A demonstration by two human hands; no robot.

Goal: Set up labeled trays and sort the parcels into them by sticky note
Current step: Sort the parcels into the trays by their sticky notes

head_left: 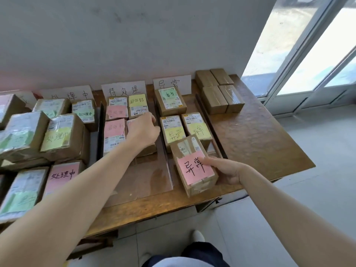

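1. The parcel (194, 168) is being gripped by the right hand (227, 170), with the thumb on its pink note and the fingers curled round its right side.
2. Its long axis is being held near-to-far, over the near end of the right tray (211, 128).
3. Boxy, taped brown cardboard is being handled; the tray is clear plastic.
4. The left hand (143, 130) is being rested on a middle box (149, 151); its fingers are hidden, so its grip cannot be told.

The left hand (143, 130) covers most of a parcel (147, 150) in the middle tray (148, 181), so its note cannot be read, and the hand's fingertips are out of sight. The right hand (228, 170) shows only its thumb, with the fingers behind the pink-noted parcel (194, 167). The leftmost parcels (6, 110) are cut off by the frame's edge. Print on the shipping labels (171, 122) is too small to read.
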